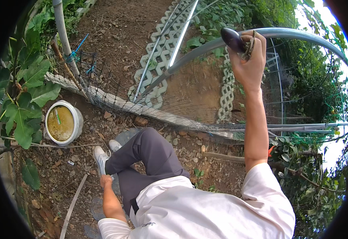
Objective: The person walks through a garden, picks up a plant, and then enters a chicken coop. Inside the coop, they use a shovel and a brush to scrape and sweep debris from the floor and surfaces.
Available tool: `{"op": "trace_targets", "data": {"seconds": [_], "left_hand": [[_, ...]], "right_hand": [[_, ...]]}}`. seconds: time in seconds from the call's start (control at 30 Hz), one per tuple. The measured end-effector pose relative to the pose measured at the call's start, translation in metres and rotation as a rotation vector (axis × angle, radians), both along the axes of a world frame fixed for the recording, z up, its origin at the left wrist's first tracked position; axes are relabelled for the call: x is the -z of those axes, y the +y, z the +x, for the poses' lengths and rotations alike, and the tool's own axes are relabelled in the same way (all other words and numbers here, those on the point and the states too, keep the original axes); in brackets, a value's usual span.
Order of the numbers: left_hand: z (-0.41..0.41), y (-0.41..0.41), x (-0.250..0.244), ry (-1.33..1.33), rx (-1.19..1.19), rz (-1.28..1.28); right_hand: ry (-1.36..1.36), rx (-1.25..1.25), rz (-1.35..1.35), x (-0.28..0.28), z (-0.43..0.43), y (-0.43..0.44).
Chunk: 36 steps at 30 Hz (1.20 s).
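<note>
My right hand (251,64) is raised at the upper right, its fingers closed around the stem end of a dark purple eggplant (233,39). The eggplant's glossy rounded end points up and left, in front of a curved metal pipe (290,32). A dry, brownish leafy bit shows between the fingers. Low on the left, my left hand (106,181) is curled beside a white shoe (101,157). A small pale thing shows at its fingers, but whether it is gripped cannot be told.
A white bucket (78,122) of murky yellowish liquid, with a small green-and-white item in it, stands left. Black netting (174,112) runs along a pale log-like edge (117,100). Beyond lie lattice pavers (159,77) and soil. A branch (224,156) and a curved strip (73,203) lie on the ground.
</note>
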<state>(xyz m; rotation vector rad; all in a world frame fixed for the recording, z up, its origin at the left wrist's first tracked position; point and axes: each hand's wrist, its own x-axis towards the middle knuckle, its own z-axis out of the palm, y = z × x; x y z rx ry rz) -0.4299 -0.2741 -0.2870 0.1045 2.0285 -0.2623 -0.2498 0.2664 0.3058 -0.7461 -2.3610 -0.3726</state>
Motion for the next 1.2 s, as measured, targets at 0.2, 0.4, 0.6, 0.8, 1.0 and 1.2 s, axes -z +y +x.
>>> {"op": "trace_targets", "data": {"seconds": [0.2, 0.4, 0.6, 0.8, 1.0, 1.2], "left_hand": [[-0.049, 0.079, -0.085, -0.116, -0.139, 0.588], [-0.059, 0.096, -0.159, -0.127, -0.227, 0.863], [-0.034, 0.071, -0.208, -0.057, -0.146, 0.769], [0.002, 0.106, -0.259, -0.096, -0.273, 0.851], [0.108, 0.245, -0.388, -0.840, -0.042, 1.094], [0.224, 0.300, -0.430, -1.358, 0.341, 0.762]], "right_hand": [[0.089, 0.035, -0.040, 0.006, 0.006, -0.002], [0.093, -0.013, -0.050, -0.006, 0.014, -0.006], [0.175, -0.046, -0.080, -0.006, 0.041, -0.044], [0.424, -0.094, -0.183, -0.010, 0.111, -0.139], [0.445, 0.036, -0.688, 0.068, 0.201, -0.225], [0.539, 0.385, -0.801, 0.110, 0.248, -0.317]]}}
